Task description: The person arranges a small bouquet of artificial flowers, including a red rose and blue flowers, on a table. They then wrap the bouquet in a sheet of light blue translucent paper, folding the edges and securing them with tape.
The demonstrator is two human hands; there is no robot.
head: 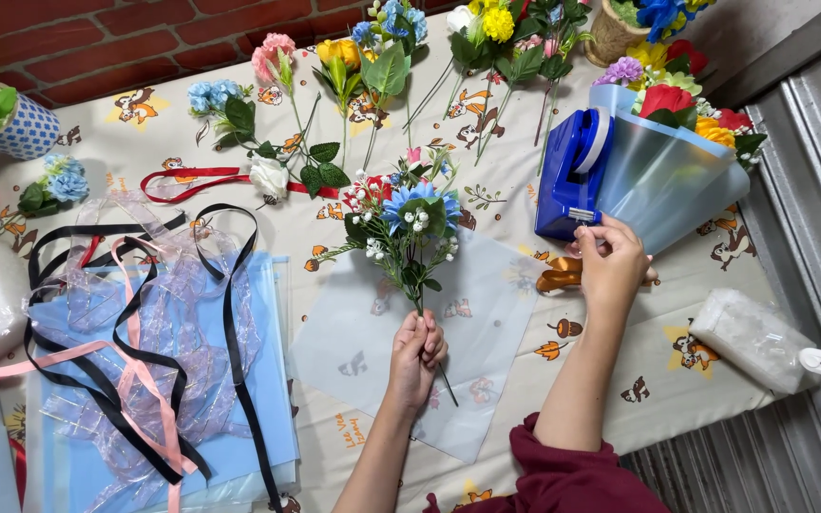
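two hands at work over a cloth-covered table (620, 399) with a cartoon print. nearest: left hand (417, 353), fingers closed in a fist around the bunched stems of a small bouquet (406, 220), held over a pale translucent wrapping sheet (486, 323) lying mid-table toward the near edge. the blue and white flower heads point toward the far edge. judgement: bouquet is light, stems thin and wiry, heads soft and easily crushed; grip belongs low on the stems, as now, well clear of the blooms. one stem end pokes out below the fist.

right hand (610, 261), further right: fingertips pinched narrow at the mouth of a blue tape dispenser (572, 171); whether tape is between them, cannot tell. judgement: dispenser looks heavy enough to stay put under a one-handed pull.

left side: stack of blue sheets (268, 418) at the near-left corner, covered with tangled black, pink and clear ribbons (144, 332); snag risk, little room there. red ribbon (192, 178) beyond it.

right side: finished bouquet in a clear cone (667, 161), touching the dispenser; white wrapped bundle (753, 337) near the right edge, table drops off close behind it.

far edge: loose single flowers (353, 76) laid in a row. open room is mainly the wrapping sheet itself and the bare cloth just right of it.
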